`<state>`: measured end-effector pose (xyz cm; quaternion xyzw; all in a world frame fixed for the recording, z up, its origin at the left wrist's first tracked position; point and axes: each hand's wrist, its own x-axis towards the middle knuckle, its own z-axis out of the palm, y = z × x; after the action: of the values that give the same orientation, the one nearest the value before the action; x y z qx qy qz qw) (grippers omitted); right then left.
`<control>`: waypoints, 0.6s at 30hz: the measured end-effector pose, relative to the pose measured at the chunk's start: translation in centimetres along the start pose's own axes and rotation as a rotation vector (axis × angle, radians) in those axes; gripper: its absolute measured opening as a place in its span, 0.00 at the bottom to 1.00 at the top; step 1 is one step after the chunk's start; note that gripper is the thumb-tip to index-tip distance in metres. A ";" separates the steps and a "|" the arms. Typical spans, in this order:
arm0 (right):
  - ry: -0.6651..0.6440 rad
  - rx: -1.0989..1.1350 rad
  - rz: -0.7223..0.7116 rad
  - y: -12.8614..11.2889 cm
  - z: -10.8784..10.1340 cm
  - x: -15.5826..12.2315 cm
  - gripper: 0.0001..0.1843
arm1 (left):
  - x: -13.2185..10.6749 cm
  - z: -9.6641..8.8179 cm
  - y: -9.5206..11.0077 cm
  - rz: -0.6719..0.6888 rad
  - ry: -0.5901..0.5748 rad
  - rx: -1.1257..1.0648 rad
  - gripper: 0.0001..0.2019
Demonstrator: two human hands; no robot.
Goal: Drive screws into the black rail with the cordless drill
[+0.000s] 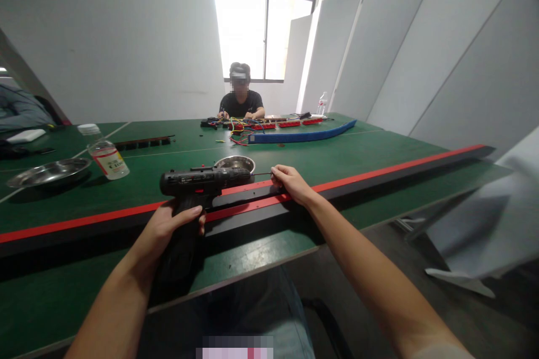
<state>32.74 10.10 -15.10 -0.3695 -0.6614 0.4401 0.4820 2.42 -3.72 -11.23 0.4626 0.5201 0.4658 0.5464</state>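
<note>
My left hand [172, 224] is wrapped round the grip of a black cordless drill [202, 182], which is held sideways with its bit pointing right. At the tip of the thin bit [263, 173], my right hand [290, 182] pinches with thumb and forefinger. Whether a small screw is between those fingers cannot be made out. Beneath both hands runs a long red and black bar [379, 173], lying across the table with an open recess in its middle. Just behind the drill stands a small metal bowl [236, 164], partly hidden by it.
On the green table [185, 151] are a plastic bottle [109, 160] and a metal dish [50, 173] at left. A blue curved strip [303, 134] lies farther back. Beyond it a person [241, 101] sits by red parts and coloured wires [240, 128].
</note>
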 end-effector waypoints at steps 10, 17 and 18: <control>0.018 -0.076 -0.016 -0.1 -0.1 0.0 0.24 | 0.2 -0.1 -0.3 -0.001 0.016 0.007 0.14; 0.266 -0.158 -0.050 0.4 0.2 0.4 0.21 | 1.4 0.0 0.6 0.077 -0.022 0.099 0.14; 0.377 -0.149 -0.036 0.7 0.1 0.5 0.20 | 1.7 0.2 1.1 0.099 -0.027 0.128 0.14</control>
<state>32.57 10.82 -15.61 -0.4681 -0.5967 0.3045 0.5763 2.62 -1.90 -10.37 0.5278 0.5178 0.4517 0.4992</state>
